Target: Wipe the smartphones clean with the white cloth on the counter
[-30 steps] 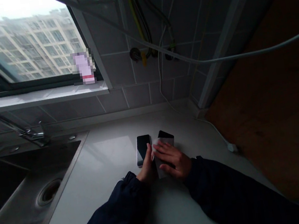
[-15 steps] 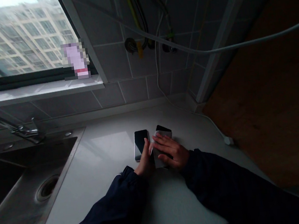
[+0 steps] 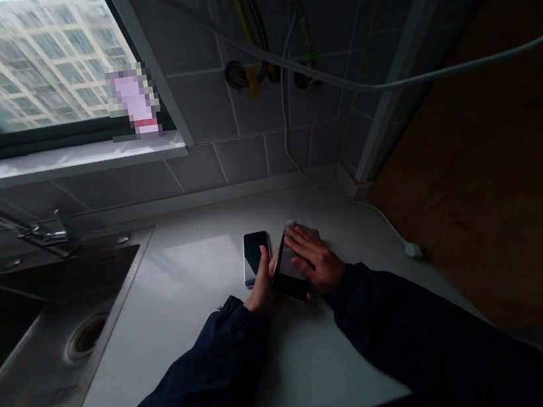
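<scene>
Right hand (image 3: 316,257) open, fingers spread on grey cloth (image 3: 301,243); left hand (image 3: 262,288) half-curled against tilted phone (image 3: 290,286), grip unclear; second phone (image 3: 256,257) flat beside, on desk (image 3: 200,266).

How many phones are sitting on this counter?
2. One phone lies flat beside the left hand; the other phone, dark, sits partly under a grey sheet by the right hand. More could be hidden.
</scene>
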`<state>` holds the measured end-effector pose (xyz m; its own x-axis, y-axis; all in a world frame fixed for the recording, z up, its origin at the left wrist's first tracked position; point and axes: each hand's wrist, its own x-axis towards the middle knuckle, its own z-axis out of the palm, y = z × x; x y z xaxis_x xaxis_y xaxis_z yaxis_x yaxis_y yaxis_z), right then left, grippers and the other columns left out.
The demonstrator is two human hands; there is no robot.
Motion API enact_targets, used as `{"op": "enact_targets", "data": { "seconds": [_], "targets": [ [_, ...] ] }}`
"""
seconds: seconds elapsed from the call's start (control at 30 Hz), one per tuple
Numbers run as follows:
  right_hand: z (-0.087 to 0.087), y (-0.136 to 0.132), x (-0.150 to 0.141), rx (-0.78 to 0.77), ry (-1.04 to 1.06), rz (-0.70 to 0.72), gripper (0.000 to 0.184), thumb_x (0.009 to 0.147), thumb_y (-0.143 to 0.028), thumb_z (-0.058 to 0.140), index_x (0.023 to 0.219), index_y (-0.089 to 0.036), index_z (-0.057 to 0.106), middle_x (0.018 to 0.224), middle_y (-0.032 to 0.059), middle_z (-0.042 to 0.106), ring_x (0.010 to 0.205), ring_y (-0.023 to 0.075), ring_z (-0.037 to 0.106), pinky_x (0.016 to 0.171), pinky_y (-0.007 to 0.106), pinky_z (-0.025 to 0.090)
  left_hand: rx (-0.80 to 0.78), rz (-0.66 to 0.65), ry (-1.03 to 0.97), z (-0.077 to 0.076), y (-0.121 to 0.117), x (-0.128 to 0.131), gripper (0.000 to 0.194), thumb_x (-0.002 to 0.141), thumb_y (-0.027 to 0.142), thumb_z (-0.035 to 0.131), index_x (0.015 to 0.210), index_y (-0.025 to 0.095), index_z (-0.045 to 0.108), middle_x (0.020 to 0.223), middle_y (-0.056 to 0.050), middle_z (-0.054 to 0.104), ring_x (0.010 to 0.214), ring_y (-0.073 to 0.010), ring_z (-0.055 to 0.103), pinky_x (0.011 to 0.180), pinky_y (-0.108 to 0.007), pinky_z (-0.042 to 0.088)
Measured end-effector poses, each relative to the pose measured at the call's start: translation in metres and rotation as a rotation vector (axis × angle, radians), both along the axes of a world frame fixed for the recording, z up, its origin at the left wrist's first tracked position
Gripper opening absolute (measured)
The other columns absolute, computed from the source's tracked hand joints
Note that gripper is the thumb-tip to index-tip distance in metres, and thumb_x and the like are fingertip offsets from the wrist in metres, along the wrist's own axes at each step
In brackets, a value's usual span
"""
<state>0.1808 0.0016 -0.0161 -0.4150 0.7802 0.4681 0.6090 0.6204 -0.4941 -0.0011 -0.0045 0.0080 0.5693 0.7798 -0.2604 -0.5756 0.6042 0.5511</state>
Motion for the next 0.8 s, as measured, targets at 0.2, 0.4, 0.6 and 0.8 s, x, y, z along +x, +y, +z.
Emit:
{"op": "enact_targets", "data": {
  "seconds": [0.2,0.4,0.6,0.8],
  "targets": [
    [0.001,-0.011,-0.008,0.061,-0.050,0.310,0.062,0.105,-0.057,0.040,0.154,-0.020,0.048,0.161,0.0097,0.043,0.156,0.0279,0.028,0.126,0.055,0.026,-0.135,-0.036,0.036,0.010,-0.001,-0.001,0.084,0.098,0.072,0.030,0.158,0.015,0.040,0.139,-0.018,0.065,0.124,-0.0331,0.065,0.108,-0.045,0.048],
    [-0.002,0.004,0.003,0.069,0.009,-0.003,0.060,0.108,-0.053,0.033,0.155,-0.018,0.045,0.164,0.0126,0.036,0.156,0.0289,0.027,0.125,0.057,0.028,-0.001,-0.040,-0.008,0.008,-0.003,0.003,0.068,0.101,0.065,0.033,0.157,0.028,0.042,0.139,-0.011,0.066,0.118,-0.0308,0.068,0.103,-0.044,0.053],
    [0.001,-0.006,-0.004,0.065,-0.007,0.133,0.063,0.106,-0.057,0.034,0.155,-0.019,0.046,0.162,0.0123,0.042,0.155,0.0288,0.028,0.125,0.057,0.028,-0.067,0.031,0.083,0.011,-0.002,0.003,0.075,0.100,0.067,0.031,0.154,0.018,0.047,0.137,-0.014,0.067,0.125,-0.0312,0.064,0.108,-0.044,0.049],
    [0.013,-0.024,-0.015,0.134,0.090,0.409,0.048,0.105,-0.045,0.047,0.137,-0.015,0.065,0.144,0.0145,0.062,0.148,0.0260,0.044,0.122,0.052,0.035,-0.172,0.072,0.055,0.013,-0.002,0.004,0.085,0.097,0.073,0.029,0.144,0.008,0.056,0.120,-0.021,0.073,0.113,-0.0324,0.071,0.103,-0.043,0.052]
  ]
}}
